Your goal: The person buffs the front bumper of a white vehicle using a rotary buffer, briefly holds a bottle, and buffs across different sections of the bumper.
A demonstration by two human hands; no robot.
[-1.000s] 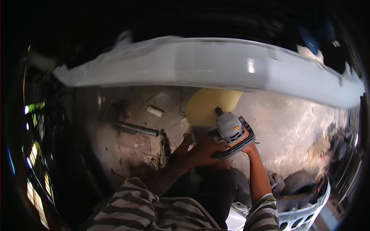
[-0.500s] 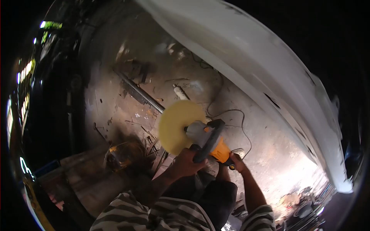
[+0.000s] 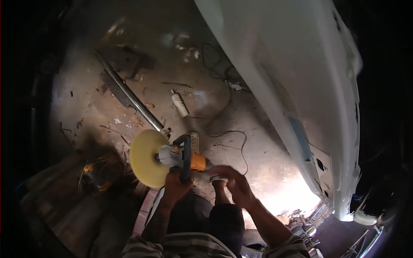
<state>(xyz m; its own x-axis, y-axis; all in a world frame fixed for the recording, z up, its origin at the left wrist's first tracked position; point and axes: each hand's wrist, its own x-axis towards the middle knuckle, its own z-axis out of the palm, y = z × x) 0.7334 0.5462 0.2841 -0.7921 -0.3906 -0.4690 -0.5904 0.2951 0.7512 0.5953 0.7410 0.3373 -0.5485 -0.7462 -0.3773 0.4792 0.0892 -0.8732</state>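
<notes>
A power polisher (image 3: 198,162), orange and grey with a black loop handle, has a large round yellow pad (image 3: 148,158) at its left end. My left hand (image 3: 177,189) is closed around the loop handle, holding the tool above the floor. My right hand (image 3: 238,185) is at the rear end of the polisher, its fingers pointing left toward the housing. Those fingers are blurred, so their grip on the tool cannot be made out. The pad's face is turned to the left, touching nothing visible.
A large pale car body panel (image 3: 297,81) rises along the right. On the floor lie a metal pipe (image 3: 131,98), a white bottle (image 3: 180,104), a perforated sandal (image 3: 195,139) and a thin dark cord (image 3: 244,144). Scrap pieces (image 3: 307,225) are heaped at lower right.
The polisher has moved left in view and turned more level. My right hand has shifted from gripping its rear end to reaching across toward it. The view has turned, bringing the panel closer.
</notes>
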